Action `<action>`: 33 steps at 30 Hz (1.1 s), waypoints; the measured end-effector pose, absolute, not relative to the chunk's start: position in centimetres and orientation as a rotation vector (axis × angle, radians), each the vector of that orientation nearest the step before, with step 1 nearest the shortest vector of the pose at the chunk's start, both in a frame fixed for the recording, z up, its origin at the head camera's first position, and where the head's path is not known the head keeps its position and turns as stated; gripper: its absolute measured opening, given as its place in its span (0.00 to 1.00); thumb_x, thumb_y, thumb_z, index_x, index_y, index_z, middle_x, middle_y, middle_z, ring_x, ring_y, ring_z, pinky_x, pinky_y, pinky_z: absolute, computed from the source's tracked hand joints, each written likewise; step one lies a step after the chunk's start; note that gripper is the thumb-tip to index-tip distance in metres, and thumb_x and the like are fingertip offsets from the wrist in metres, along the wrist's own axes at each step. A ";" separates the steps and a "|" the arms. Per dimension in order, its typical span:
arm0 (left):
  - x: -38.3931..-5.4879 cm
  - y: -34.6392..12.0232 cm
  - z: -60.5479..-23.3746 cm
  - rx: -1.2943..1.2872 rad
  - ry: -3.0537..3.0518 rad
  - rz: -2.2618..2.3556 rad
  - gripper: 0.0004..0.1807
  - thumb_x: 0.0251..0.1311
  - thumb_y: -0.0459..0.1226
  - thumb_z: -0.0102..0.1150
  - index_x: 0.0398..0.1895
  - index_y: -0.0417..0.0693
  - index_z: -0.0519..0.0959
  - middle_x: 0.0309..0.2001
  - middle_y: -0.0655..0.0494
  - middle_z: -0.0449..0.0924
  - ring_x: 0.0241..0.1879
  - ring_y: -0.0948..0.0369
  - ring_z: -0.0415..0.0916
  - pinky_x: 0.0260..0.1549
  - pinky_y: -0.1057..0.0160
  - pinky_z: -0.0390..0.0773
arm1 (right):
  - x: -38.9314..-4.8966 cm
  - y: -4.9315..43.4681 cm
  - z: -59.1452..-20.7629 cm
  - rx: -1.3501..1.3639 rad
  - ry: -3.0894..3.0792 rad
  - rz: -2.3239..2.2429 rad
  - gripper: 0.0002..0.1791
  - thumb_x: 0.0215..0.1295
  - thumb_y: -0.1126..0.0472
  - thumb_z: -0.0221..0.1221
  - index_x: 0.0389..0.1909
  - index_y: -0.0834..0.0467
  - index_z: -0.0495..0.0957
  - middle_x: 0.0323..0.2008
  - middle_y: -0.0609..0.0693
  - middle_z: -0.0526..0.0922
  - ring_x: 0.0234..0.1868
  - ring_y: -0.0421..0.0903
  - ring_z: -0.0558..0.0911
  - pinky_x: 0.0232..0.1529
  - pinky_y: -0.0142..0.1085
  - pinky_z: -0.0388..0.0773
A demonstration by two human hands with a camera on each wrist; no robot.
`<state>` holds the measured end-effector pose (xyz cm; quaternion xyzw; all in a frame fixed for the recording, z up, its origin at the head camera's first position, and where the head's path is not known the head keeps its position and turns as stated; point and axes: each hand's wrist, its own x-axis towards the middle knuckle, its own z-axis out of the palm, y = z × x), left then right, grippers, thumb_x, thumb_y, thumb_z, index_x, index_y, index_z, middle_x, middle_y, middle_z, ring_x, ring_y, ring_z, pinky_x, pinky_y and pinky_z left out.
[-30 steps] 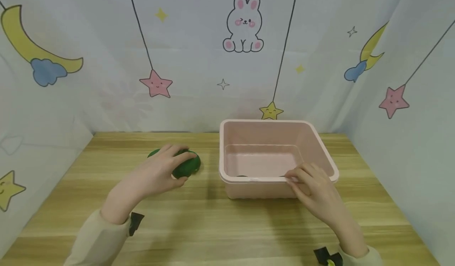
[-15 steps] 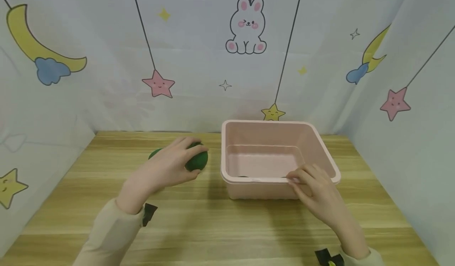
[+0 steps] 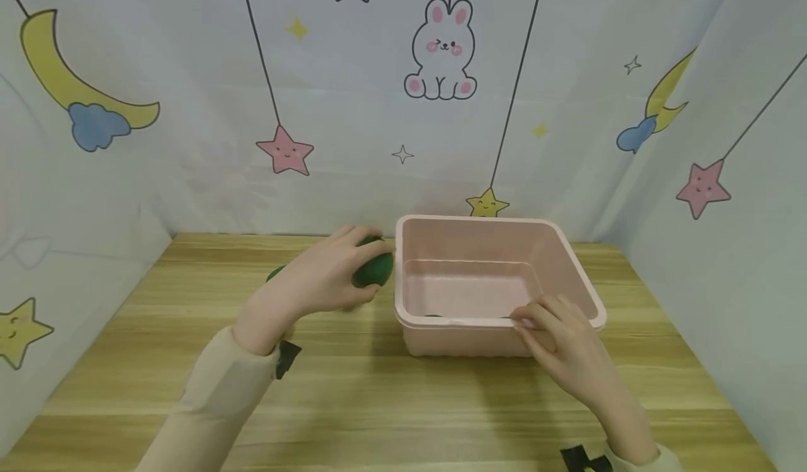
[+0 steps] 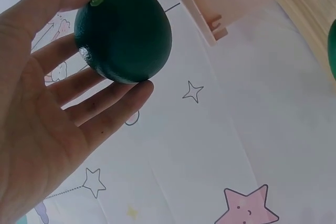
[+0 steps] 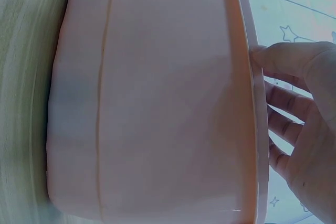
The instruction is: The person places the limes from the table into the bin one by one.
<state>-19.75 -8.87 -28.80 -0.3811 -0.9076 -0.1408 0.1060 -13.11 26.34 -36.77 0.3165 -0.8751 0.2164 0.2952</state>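
Note:
My left hand [image 3: 330, 269] holds a round, dark green fruit [image 3: 375, 265] just left of the pink bin [image 3: 466, 339]. In the left wrist view, the thumb lies by the small light green nub on the fruit [image 4: 126, 35], with the other fingers curved under it. Most of a second green object [image 3: 274, 274] on the table is hidden behind my left wrist; its edge also shows at the right of the left wrist view. My right hand [image 3: 564, 339] pinches the bin's front rim, thumb outside and fingers over the top.
Small dark edges of things [image 3: 432, 316] peek above the bin's front rim from inside. The wooden table [image 3: 403, 416] meets a white patterned curtain [image 3: 353, 178] at the back and along both sides.
My left hand has lifted the green fruit and carried it right, up to the bin's left side. The right hand keeps its hold on the rim.

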 end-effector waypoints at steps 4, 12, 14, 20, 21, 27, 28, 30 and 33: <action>-20.2 -8.1 -28.4 -1.144 -2.685 -0.391 0.28 0.52 0.40 0.65 0.60 0.53 0.75 0.58 0.49 0.72 0.57 0.51 0.70 0.53 0.54 0.76 | -13.0 26.3 -36.7 0.845 -2.321 0.576 0.11 0.51 0.67 0.66 0.37 0.55 0.81 0.34 0.41 0.79 0.37 0.38 0.70 0.41 0.28 0.63; -20.8 -6.9 -27.9 -1.252 -2.645 -0.425 0.26 0.53 0.42 0.66 0.58 0.54 0.75 0.58 0.52 0.72 0.56 0.53 0.70 0.51 0.56 0.77 | -12.2 25.7 -36.6 0.847 -2.286 0.569 0.11 0.51 0.68 0.66 0.37 0.54 0.81 0.34 0.41 0.78 0.37 0.38 0.70 0.40 0.28 0.63; -20.9 -6.5 -27.9 -1.280 -2.647 -0.433 0.26 0.53 0.42 0.66 0.59 0.55 0.75 0.57 0.54 0.72 0.56 0.54 0.70 0.51 0.57 0.76 | -11.9 25.6 -36.6 0.843 -2.290 0.570 0.12 0.50 0.68 0.67 0.37 0.54 0.81 0.34 0.41 0.78 0.37 0.39 0.70 0.41 0.28 0.63; -21.2 -5.5 -27.8 -1.325 -2.670 -0.438 0.28 0.54 0.44 0.66 0.60 0.57 0.74 0.59 0.55 0.71 0.58 0.55 0.68 0.53 0.57 0.76 | -11.5 25.4 -36.6 0.826 -2.303 0.560 0.11 0.52 0.66 0.66 0.37 0.54 0.81 0.34 0.41 0.79 0.37 0.39 0.71 0.42 0.29 0.64; -21.3 -5.3 -27.8 -1.333 -2.670 -0.435 0.28 0.54 0.44 0.66 0.60 0.57 0.74 0.59 0.55 0.71 0.58 0.55 0.68 0.53 0.56 0.76 | -11.5 25.4 -36.6 0.821 -2.311 0.562 0.11 0.52 0.66 0.66 0.37 0.53 0.81 0.34 0.41 0.79 0.37 0.40 0.71 0.42 0.29 0.64; -21.7 -4.3 -28.0 -1.399 -2.653 -0.414 0.27 0.54 0.44 0.66 0.60 0.55 0.74 0.59 0.54 0.71 0.57 0.55 0.69 0.50 0.57 0.77 | -11.5 25.4 -36.6 0.820 -2.311 0.561 0.10 0.53 0.66 0.66 0.37 0.53 0.81 0.34 0.41 0.79 0.37 0.40 0.72 0.42 0.30 0.64; -21.7 -4.2 -28.1 -1.409 -2.648 -0.410 0.27 0.54 0.44 0.66 0.60 0.55 0.75 0.59 0.53 0.71 0.57 0.55 0.69 0.50 0.57 0.77 | -11.5 25.4 -36.6 0.826 -2.301 0.557 0.09 0.54 0.65 0.66 0.37 0.54 0.81 0.34 0.41 0.79 0.37 0.40 0.72 0.42 0.30 0.64; -21.9 -3.9 -28.3 -1.426 -2.641 -0.399 0.27 0.54 0.44 0.65 0.59 0.55 0.75 0.60 0.53 0.70 0.57 0.55 0.68 0.49 0.57 0.78 | -11.5 25.4 -36.6 0.815 -2.315 0.559 0.09 0.54 0.65 0.65 0.37 0.53 0.81 0.34 0.41 0.79 0.37 0.40 0.72 0.42 0.31 0.64; -21.9 -3.5 -28.5 -1.456 -2.631 -0.385 0.26 0.54 0.44 0.65 0.58 0.55 0.75 0.59 0.54 0.70 0.58 0.55 0.67 0.47 0.58 0.79 | -11.5 25.5 -36.6 0.805 -2.330 0.559 0.09 0.54 0.65 0.65 0.37 0.53 0.81 0.34 0.41 0.79 0.37 0.41 0.72 0.43 0.31 0.64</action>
